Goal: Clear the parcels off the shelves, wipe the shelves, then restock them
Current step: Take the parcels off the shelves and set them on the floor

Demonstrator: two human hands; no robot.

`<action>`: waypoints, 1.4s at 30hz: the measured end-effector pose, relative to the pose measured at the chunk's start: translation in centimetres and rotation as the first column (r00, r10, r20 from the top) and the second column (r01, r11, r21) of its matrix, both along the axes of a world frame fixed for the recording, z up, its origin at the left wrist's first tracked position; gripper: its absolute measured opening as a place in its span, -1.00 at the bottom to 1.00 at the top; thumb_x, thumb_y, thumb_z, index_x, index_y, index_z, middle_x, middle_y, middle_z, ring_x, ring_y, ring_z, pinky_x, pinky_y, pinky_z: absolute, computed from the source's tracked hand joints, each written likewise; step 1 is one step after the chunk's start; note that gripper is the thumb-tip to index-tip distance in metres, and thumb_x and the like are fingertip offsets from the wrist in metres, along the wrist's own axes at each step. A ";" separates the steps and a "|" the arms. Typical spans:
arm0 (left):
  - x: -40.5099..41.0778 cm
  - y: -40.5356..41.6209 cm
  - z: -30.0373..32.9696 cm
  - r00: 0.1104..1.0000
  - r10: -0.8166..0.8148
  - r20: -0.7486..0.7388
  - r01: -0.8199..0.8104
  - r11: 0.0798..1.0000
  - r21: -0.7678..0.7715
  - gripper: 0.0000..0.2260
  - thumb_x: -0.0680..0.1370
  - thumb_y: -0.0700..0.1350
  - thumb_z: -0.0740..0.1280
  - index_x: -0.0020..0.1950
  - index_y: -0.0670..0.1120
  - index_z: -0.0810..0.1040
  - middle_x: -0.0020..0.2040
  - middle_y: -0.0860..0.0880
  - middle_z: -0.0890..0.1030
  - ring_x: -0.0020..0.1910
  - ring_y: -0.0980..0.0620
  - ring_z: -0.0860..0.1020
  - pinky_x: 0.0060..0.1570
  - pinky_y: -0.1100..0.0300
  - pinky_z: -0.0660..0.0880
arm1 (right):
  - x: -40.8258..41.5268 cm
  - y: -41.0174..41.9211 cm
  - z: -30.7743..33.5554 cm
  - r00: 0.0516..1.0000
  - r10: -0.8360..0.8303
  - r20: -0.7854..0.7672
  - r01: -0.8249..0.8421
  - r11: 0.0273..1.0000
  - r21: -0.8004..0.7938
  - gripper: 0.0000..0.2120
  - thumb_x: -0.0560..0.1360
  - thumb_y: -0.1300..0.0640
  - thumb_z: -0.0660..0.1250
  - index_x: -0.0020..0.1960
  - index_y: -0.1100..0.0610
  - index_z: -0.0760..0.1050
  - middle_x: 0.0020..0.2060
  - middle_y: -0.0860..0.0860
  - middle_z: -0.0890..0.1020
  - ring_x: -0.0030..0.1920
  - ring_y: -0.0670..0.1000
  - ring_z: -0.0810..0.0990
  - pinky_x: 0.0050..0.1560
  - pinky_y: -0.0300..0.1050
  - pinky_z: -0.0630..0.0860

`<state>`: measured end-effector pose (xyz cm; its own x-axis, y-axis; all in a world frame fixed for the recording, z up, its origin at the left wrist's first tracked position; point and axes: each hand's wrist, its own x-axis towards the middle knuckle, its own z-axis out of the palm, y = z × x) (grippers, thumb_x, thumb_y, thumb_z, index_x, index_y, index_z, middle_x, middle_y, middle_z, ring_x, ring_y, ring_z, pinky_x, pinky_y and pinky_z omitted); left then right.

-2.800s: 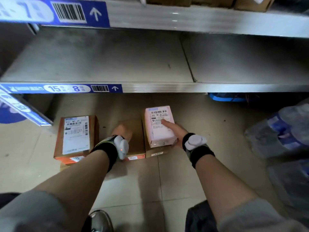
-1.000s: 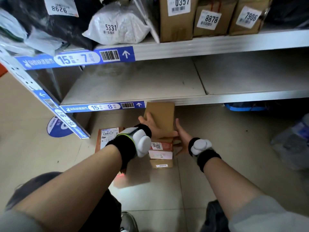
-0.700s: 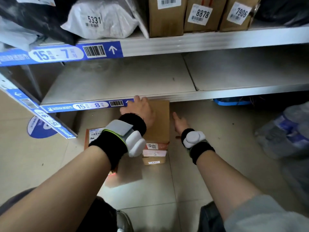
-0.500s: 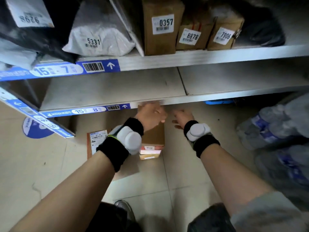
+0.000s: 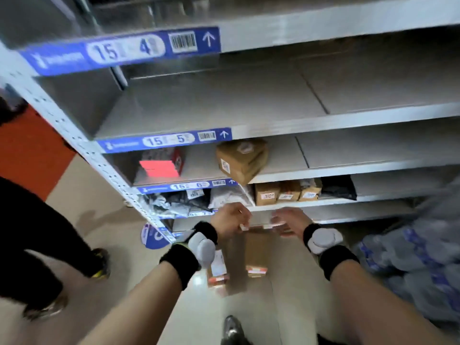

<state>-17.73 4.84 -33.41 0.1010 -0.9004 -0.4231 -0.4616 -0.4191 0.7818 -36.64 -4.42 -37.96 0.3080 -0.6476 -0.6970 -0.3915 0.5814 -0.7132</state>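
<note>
**Parcels lifted off the floor; view swings up the rack**

Shelving rack (image 5: 82, 145): fills the view. Half a second ago only the bays tagged 7 and 8 showed; now 4, 5 and 6 are in sight, so the head has risen, likely the person standing up. Frame heavily blurred.

Bay 5 shelf (image 5: 224, 105): bare board. Probably a target for restocking, though which bay is meant cannot be told.

Bay 6 shelf (image 5: 281, 155): holds a red-labelled pack (image 5: 161, 166) at left and a brown carton (image 5: 242, 160) tilted over the front edge.

Bay 7 below: grey and black bags, and a row of small brown boxes (image 5: 286, 194).

Right edge: wrapped bundle of bottles (image 5: 408, 265). Left edge: another person's dark trouser legs and shoes (image 5: 49, 257).

Brown parcel (image 5: 249, 255): a second ago at the foot of the lowest bay; now hanging between the two hands, off the floor, with smaller labelled parcels (image 5: 217, 270) by its lower end. Whether those ride with it or lie on the floor, cannot tell.

Left hand (image 5: 230, 219): fingers curled over the parcel's top left corner, gripping.

Right hand (image 5: 288, 221): at the top right corner; smeared, fingers look curled on the edge, grip uncertain.

Reading: clearing and wiping look done here; restocking under way.
</note>
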 end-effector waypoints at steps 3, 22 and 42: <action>4.4 0.6 4.0 0.986 0.017 0.165 -0.020 1.000 0.015 -0.91 0.53 -0.21 0.32 0.00 -0.07 0.56 -0.11 -0.13 0.63 -0.32 0.03 0.51 -0.36 0.27 0.44 | 1.7 -0.9 4.9 0.997 -0.068 0.042 0.067 0.998 0.006 -0.92 0.64 0.15 0.28 0.04 0.16 0.48 -0.10 0.10 0.60 -0.21 0.09 0.57 -0.13 -0.02 0.57; 27.8 -11.1 -2.6 0.534 -0.137 0.834 0.003 0.987 0.161 -0.26 0.44 0.46 0.13 0.53 0.13 0.14 0.54 -0.07 0.22 0.49 -0.20 0.20 0.40 -0.34 0.07 | 17.3 -11.5 3.0 0.683 0.124 -0.720 -0.588 0.679 -0.440 -0.11 0.37 -0.50 0.30 0.53 -0.10 0.16 0.58 0.05 0.03 0.60 0.30 -0.14 0.46 0.53 0.08; 26.5 -6.9 -8.0 0.518 0.233 0.823 -0.131 0.972 -0.193 -0.44 0.60 0.02 0.24 0.56 -0.01 0.15 0.53 -0.08 0.22 0.44 -0.29 0.20 0.38 -0.40 0.08 | 20.0 -8.8 -0.6 0.781 -0.603 -0.163 0.432 0.709 -0.558 0.09 0.30 -0.17 0.59 0.61 0.04 0.04 0.51 0.17 0.22 0.46 0.29 0.31 0.45 0.28 0.33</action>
